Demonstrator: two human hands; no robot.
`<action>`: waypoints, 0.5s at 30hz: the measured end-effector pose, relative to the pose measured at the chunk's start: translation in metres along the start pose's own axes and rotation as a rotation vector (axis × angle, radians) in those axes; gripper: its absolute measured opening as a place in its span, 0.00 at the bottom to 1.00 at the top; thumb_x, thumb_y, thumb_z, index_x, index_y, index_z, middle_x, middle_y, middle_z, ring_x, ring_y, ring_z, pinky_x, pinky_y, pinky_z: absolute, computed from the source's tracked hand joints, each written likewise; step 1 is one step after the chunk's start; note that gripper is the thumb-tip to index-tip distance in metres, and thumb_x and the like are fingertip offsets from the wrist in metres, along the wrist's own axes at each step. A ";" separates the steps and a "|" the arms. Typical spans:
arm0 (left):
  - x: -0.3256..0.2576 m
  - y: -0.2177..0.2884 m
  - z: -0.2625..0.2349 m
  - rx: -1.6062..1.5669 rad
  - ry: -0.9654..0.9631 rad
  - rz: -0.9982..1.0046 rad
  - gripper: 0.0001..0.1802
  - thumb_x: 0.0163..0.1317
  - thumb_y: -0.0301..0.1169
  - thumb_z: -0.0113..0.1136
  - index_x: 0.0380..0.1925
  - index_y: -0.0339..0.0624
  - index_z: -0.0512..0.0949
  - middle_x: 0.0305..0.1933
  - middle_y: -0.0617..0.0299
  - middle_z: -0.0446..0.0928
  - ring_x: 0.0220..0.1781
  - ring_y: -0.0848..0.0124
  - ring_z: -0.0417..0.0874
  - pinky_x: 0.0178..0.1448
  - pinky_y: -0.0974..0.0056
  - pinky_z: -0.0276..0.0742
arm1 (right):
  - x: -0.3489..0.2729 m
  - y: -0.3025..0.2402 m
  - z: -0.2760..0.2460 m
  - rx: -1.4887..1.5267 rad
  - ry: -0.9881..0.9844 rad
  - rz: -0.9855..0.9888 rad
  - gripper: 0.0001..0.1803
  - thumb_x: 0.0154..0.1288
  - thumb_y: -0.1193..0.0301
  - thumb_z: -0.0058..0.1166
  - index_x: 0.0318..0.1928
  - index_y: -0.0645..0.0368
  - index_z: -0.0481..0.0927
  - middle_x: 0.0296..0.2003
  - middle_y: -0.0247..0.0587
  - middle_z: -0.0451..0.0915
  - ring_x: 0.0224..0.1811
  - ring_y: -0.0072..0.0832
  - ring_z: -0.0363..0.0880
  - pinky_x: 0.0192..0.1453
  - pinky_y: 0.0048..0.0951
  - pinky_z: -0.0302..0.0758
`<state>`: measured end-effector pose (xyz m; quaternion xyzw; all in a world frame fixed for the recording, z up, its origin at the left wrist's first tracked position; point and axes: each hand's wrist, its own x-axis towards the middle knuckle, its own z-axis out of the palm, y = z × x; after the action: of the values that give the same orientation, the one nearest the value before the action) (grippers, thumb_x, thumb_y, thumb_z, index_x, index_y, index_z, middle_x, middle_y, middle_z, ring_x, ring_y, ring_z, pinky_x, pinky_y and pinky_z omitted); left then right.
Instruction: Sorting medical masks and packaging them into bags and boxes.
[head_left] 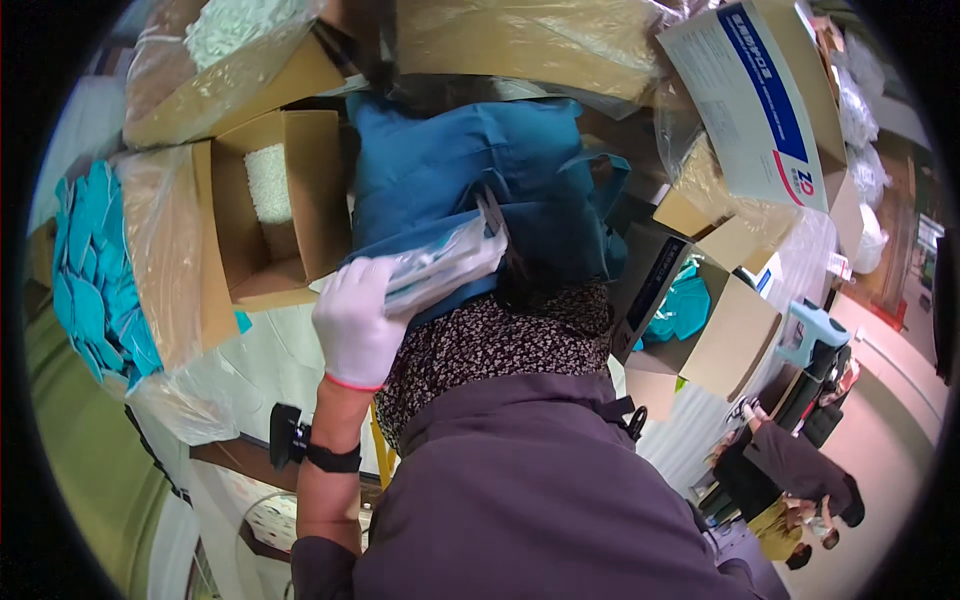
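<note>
My left hand (358,322), in a white glove with a red cuff edge, is closed around one end of a clear plastic packet (450,262) with whitish contents. The packet slants up to the right, in front of a blue cloth item (460,165) with a loop at its right side, perhaps a bag or cushion. Patterned dark fabric (480,345) lies just below the packet. My right hand does not show.
An open cardboard box (226,215) with small white pieces stands at left, beside a pile of teal masks (100,285). Another open box (735,340) with teal items is at right, below a large white-and-blue carton (740,110). Other people (800,480) are far right.
</note>
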<state>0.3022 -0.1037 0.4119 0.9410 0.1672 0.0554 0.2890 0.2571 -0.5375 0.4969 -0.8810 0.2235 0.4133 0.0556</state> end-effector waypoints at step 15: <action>-0.062 0.008 -0.038 -0.030 -0.182 -0.162 0.20 0.40 0.25 0.78 0.36 0.39 0.81 0.32 0.54 0.78 0.35 0.53 0.79 0.41 0.55 0.74 | 0.017 -0.120 -0.088 -0.004 0.099 -0.988 0.25 0.44 0.74 0.61 0.49 0.55 0.80 0.29 0.41 0.81 0.30 0.41 0.83 0.34 0.39 0.79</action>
<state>0.2383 -0.1117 0.4469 0.9210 0.2150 -0.0515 0.3207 0.3810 -0.4608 0.5311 -0.9004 -0.2190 0.2957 0.2323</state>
